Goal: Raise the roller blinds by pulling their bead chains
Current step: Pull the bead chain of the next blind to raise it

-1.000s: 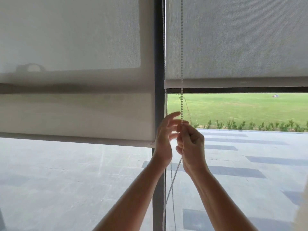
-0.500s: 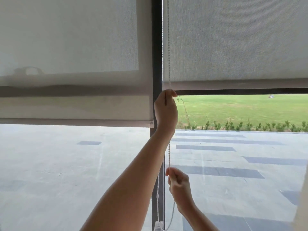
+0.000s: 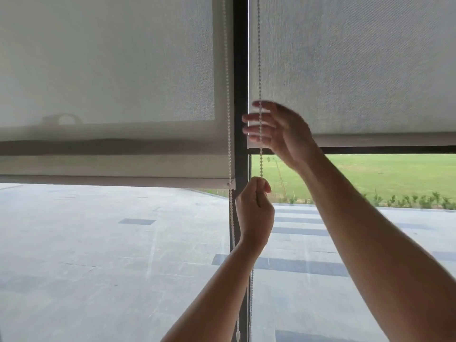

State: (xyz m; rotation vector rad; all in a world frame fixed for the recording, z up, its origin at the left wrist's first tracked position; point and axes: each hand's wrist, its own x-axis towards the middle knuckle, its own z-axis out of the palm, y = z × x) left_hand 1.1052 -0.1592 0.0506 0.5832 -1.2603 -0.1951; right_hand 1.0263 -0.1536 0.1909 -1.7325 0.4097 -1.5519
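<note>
Head view: bead chain [image 3: 259, 70] inside left hand [image 3: 255, 211] grip.

Single head-worn view, close, facing the window frame [image 3: 240, 70] straight on

- The dark window frame post [image 3: 240, 70] stands upright between two panes and carries what hangs here.
- The left roller blind [image 3: 106, 70] hangs beside it, bottom bar lower.
- The right roller blind [image 3: 357, 58] ends higher.
- Bead chains [image 3: 259, 45] hang along the post.
</note>
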